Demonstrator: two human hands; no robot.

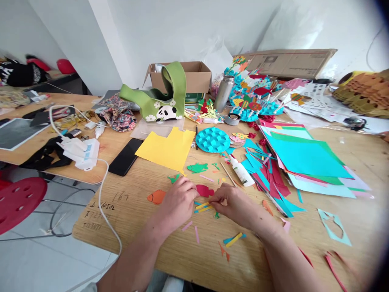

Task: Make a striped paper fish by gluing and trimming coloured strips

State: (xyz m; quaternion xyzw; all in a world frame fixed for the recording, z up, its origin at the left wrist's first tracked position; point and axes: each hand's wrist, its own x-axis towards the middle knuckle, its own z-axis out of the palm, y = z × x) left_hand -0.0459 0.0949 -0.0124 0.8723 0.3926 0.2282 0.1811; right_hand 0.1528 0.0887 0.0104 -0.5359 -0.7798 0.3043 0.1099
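Note:
A red paper fish [204, 190] lies on the wooden table between my two hands. My left hand [181, 199] rests at its left end, fingers bent together; whatever is under the fingertips is hidden. On the right, my right hand [232, 202] pinches at the end of yellow and blue paper strips [202, 207] just below the fish. An orange paper fish [156, 197] is left of my left hand, and a green paper fish [197, 167] lies above. More yellow and blue strips [234, 240] sit nearer the front edge.
Behind are yellow paper [167, 148], a black phone [125, 157], a turquoise plate [212, 140] and a glue bottle [242, 172]. Coloured sheets [310, 156] and red and blue scraps [273, 178] lie right. A white cable [105, 215] crosses the left table edge.

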